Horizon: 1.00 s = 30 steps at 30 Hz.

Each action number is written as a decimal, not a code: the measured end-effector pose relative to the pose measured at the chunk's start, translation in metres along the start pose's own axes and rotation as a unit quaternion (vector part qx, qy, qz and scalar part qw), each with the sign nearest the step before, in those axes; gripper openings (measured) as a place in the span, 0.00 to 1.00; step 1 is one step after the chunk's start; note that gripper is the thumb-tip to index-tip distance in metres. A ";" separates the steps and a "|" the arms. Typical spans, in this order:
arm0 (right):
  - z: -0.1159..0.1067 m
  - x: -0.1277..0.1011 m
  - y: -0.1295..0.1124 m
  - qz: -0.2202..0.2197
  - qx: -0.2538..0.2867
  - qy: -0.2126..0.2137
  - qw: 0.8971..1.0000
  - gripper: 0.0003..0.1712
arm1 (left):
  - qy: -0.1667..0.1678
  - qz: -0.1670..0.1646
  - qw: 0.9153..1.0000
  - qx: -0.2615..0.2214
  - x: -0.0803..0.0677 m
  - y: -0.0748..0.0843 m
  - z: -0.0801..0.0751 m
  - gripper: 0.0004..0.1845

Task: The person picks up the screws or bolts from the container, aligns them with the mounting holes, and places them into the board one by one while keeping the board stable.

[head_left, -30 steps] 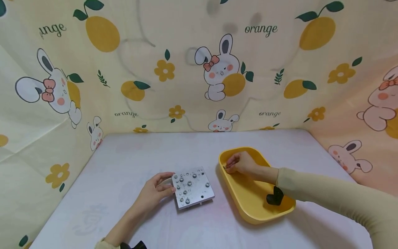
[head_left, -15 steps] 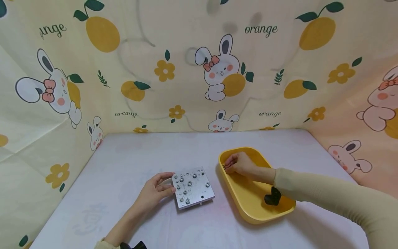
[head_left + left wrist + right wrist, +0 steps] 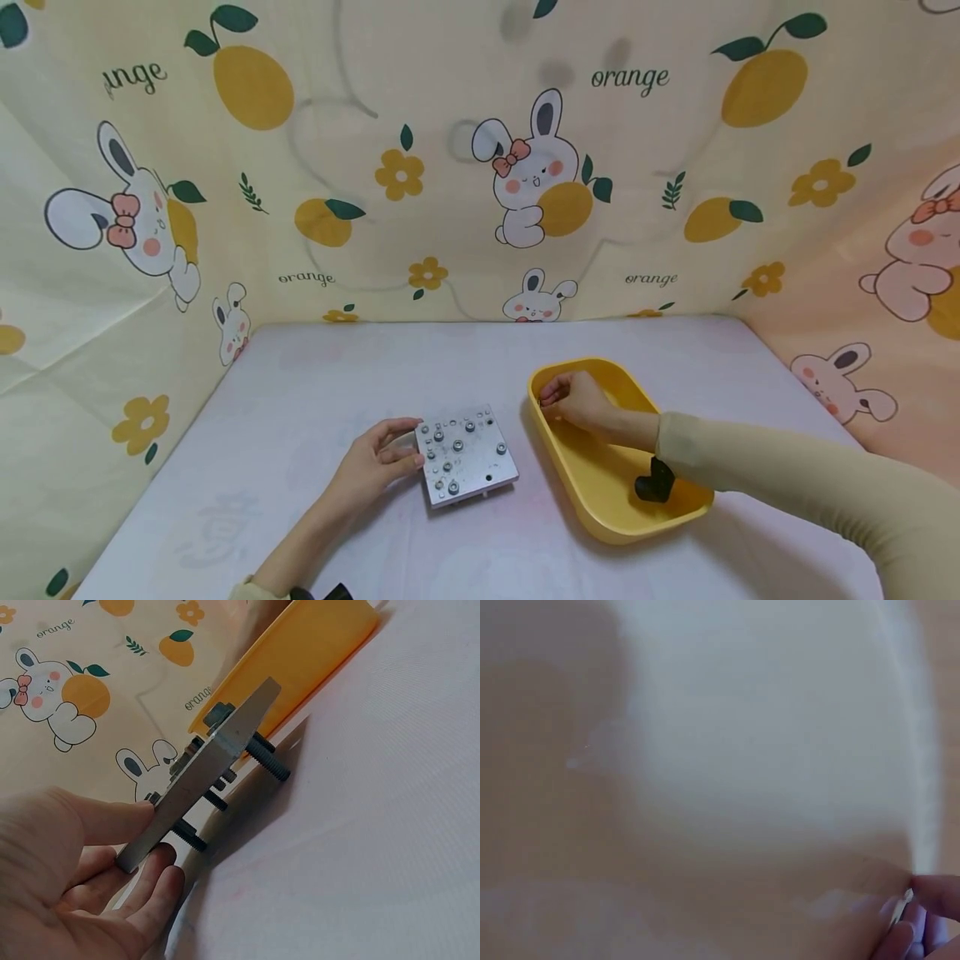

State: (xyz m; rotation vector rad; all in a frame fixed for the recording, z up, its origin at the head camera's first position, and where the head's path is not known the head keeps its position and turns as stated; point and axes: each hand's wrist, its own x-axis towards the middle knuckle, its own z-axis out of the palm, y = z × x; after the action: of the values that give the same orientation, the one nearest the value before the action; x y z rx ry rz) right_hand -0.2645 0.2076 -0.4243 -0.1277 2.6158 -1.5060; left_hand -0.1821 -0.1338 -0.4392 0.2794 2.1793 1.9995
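A square metal plate (image 3: 465, 454) studded with several bolts and nuts lies on the pale table. My left hand (image 3: 378, 462) holds its left edge, thumb on top and fingers beneath. In the left wrist view the plate (image 3: 214, 769) is seen edge-on, raised on black bolt shanks (image 3: 266, 761). My right hand (image 3: 572, 400) is inside the yellow tray (image 3: 600, 517), near its far left wall, fingers curled. In the right wrist view its fingertips (image 3: 922, 919) pinch a small shiny metal part (image 3: 901, 906); the rest of that view is blurred.
The table (image 3: 315, 375) is walled on three sides by a cloth printed with rabbits and oranges (image 3: 525, 175). A black wrist mount (image 3: 654, 482) sits under my right sleeve, over the tray. The tray (image 3: 300, 652) lies just right of the plate.
My right hand has shifted slightly within the tray's far left end and its fingers have curled tighter. The left hand and the plate have not moved.
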 end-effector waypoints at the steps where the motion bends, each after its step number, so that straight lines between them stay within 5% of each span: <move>1: 0.000 0.000 0.000 -0.002 0.003 -0.001 1.000 0.11 | 0.000 0.001 1.000 -0.001 0.000 0.000 0.000 0.30; 24: -0.007 -0.005 -0.001 -0.102 -0.123 -0.075 0.984 0.02 | 0.004 0.006 1.000 0.006 -0.001 0.001 -0.001 0.29; 30: -0.012 -0.005 -0.004 -0.093 -0.103 -0.082 0.987 0.03 | 0.002 0.010 1.000 0.009 0.000 -0.001 -0.001 0.29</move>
State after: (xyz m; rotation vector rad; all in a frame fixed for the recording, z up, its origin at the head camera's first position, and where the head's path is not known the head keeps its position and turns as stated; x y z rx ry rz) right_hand -0.2611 0.2161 -0.4146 -0.5048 2.6776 -1.2088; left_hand -0.1821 -0.1347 -0.4399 0.3007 2.2071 1.9932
